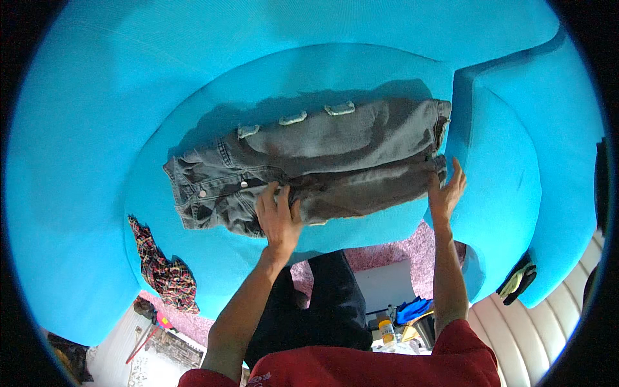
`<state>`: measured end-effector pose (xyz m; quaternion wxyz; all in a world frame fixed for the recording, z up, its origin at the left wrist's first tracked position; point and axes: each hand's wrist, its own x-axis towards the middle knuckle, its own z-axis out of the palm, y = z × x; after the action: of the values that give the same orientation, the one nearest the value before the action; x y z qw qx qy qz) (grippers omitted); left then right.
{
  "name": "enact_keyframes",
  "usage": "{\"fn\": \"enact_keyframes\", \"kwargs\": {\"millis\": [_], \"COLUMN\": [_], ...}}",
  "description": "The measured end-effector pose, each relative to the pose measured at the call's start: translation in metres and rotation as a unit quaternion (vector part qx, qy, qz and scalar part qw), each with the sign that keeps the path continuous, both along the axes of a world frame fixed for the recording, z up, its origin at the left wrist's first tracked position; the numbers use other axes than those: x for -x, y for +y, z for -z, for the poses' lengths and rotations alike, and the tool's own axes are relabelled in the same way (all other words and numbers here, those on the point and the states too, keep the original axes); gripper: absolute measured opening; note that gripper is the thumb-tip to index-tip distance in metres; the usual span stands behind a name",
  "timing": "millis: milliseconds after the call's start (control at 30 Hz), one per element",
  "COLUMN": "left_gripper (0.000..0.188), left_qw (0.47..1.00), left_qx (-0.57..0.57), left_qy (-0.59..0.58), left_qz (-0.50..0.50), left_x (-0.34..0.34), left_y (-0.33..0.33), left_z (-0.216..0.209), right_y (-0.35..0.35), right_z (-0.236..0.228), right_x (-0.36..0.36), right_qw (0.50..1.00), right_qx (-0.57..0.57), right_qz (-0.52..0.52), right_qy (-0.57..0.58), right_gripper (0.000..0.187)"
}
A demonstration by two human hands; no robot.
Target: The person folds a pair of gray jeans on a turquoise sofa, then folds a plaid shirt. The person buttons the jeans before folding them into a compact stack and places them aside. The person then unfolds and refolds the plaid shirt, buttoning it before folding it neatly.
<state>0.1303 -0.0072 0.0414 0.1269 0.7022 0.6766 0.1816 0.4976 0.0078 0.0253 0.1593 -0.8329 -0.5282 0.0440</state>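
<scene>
A pair of faded grey jeans (361, 138) lies spread out on a bright blue sofa seat (187, 129). Its waistband points left and its leg ends point right. Frayed pale patches (293, 118) run along the far leg, and metal buttons (202, 193) show at the fly. My left hand (278, 216) rests on the near leg just below the fly, fingers apart. At the near leg's hem is my right hand (446, 191), its thumb by the cloth and its fingers stretched outward.
A crumpled multicoloured patterned cloth (164, 271) hangs over the seat's left edge. Dark and light green cloth (517, 281) lies at the right. Below are a pink rug (380, 255), a yellow-capped bottle (386, 329) and blue cloth (412, 311). A seat gap (461, 116) runs right of the jeans.
</scene>
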Motion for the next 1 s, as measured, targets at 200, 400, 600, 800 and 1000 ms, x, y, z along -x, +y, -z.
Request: {"fn": "enact_keyframes", "kwargs": {"millis": [200, 400, 600, 800, 1000], "left_gripper": [0.043, 0.051, 0.051, 0.055, 0.054], "left_qw": [0.972, 0.964, 0.956, 0.960, 0.979], "left_qx": [0.029, 0.075, 0.111, 0.087, -0.008], "left_qy": [-0.074, -0.010, -0.022, 0.007, -0.041], "left_qz": [0.223, 0.254, 0.271, 0.265, 0.199], "left_x": [-0.035, -0.029, -0.030, -0.027, -0.001], "left_y": [-0.014, 0.000, 0.006, -0.011, -0.037], "left_z": [0.020, 0.053, 0.048, 0.037, 0.018], "right_y": [0.005, 0.018, -0.005, -0.003, -0.018], "right_z": [0.027, 0.040, 0.042, 0.029, -0.013], "right_x": [0.071, 0.071, 0.099, 0.098, 0.122], "right_qw": [0.991, 0.992, 0.983, 0.988, 0.975], "right_qx": [0.004, -0.032, 0.006, -0.001, -0.064], "right_qz": [-0.110, -0.107, -0.159, -0.151, -0.212], "right_qy": [-0.072, -0.051, -0.096, -0.040, -0.002], "right_gripper": [0.052, 0.048, 0.056, 0.053, 0.050]}}
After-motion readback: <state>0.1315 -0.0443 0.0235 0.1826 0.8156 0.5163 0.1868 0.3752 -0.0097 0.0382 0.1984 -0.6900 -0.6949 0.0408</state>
